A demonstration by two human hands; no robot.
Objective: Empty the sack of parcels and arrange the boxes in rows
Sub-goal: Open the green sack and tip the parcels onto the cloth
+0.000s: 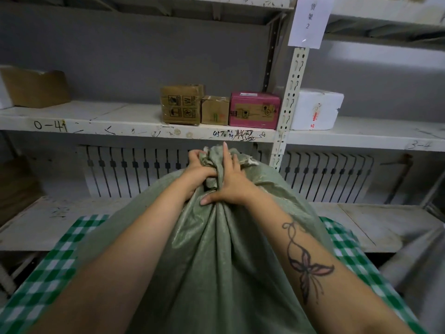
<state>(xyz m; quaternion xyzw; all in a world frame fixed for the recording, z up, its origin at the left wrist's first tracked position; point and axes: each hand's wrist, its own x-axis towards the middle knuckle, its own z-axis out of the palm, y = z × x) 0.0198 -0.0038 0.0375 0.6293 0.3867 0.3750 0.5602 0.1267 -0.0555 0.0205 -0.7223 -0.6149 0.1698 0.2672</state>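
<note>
A full green woven sack (216,261) stands upright before me on a green-and-white checked cloth (48,273). Its gathered neck (213,162) points up. My left hand (197,172) grips the bunched neck from the left. My right hand (231,182) wraps the neck from the right, thumb pressed below the bunch and one finger pointing up. On the middle shelf (120,116) behind stand three boxes side by side: a brown carton (180,104), a smaller brown box (215,110) and a pink box (254,109). The sack's contents are hidden.
A white foam box (315,109) sits on the right shelf bay past the perforated upright post (292,92). A brown carton (36,88) stands at the far left of the middle shelf. A lower shelf board (361,222) and a white radiator (144,169) lie behind the sack.
</note>
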